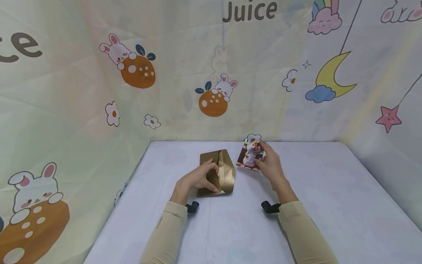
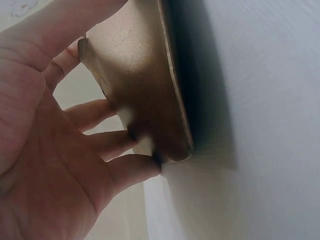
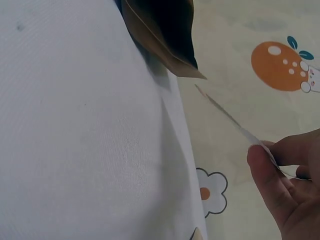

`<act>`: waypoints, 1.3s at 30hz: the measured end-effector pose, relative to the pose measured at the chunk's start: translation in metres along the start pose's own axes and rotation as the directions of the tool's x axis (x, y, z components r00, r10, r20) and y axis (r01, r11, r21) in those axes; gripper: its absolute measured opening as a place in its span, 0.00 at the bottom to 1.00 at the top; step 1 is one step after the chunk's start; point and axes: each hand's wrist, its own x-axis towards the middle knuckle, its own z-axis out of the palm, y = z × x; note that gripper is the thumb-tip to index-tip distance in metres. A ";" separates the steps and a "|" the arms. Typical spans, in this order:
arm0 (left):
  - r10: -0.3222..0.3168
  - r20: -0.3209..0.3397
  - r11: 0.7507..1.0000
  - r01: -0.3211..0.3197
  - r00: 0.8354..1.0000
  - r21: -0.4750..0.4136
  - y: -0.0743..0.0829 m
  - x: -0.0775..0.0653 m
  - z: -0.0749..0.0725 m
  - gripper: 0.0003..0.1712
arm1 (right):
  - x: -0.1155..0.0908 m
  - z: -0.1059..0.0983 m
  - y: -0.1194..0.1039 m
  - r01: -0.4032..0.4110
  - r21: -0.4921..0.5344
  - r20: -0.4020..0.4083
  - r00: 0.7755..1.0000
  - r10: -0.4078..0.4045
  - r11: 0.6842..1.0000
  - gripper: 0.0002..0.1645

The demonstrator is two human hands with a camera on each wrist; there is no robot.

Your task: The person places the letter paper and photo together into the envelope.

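Note:
A gold envelope (image 1: pixel 227 172) lies on the table with its pointed flap turned to the right. My left hand (image 1: pixel 200 177) holds it, thumb near the lower end and fingers spread along the mouth. In the left wrist view the fingertips (image 2: pixel 145 162) are at the edge of the gold paper (image 2: pixel 132 55). My right hand (image 1: pixel 271 163) pinches a picture card (image 1: pixel 249 156) by its right side, to the right of the envelope. A cartoon animal figure is printed on it. Edge-on in the right wrist view, the card (image 3: pixel 225 112) is thin and raised off the table, its tip close to the envelope (image 3: pixel 165 50).
The white-covered table (image 1: pixel 230 231) ends at a printed cloth backdrop (image 1: pixel 178 73) with rabbits and fruit. A small light-brown piece (image 1: pixel 273 187) shows partly beside my right wrist. Black wrist mounts (image 1: pixel 270 207) stick out from both cuffs.

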 end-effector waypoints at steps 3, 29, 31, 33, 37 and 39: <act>-0.003 0.000 1.000 0.003 1.000 0.004 0.001 0.000 0.000 0.36 | 0.001 0.001 -0.001 0.020 0.027 -0.015 1.000 -0.020 0.999 0.49; -0.013 0.003 1.000 0.013 1.000 -0.001 0.001 0.000 0.001 0.36 | -0.002 0.012 -0.020 0.147 0.174 -0.034 0.989 -0.143 0.974 0.47; -0.015 0.004 1.000 0.015 1.000 0.002 0.001 0.000 0.001 0.36 | -0.003 0.013 -0.020 0.146 0.167 -0.027 0.989 -0.143 0.975 0.48; -0.018 0.006 1.000 0.018 1.000 0.006 0.002 0.000 0.001 0.36 | -0.004 0.013 -0.020 0.147 0.157 -0.018 0.989 -0.146 0.977 0.48; -0.023 0.010 1.000 0.023 1.000 0.001 0.002 -0.001 0.001 0.35 | -0.005 0.015 -0.020 0.167 0.165 0.014 0.985 -0.172 0.972 0.49; -0.025 0.009 1.000 0.025 1.000 -0.004 0.002 -0.001 0.001 0.35 | -0.005 0.016 -0.020 0.179 0.174 0.032 0.982 -0.187 0.968 0.50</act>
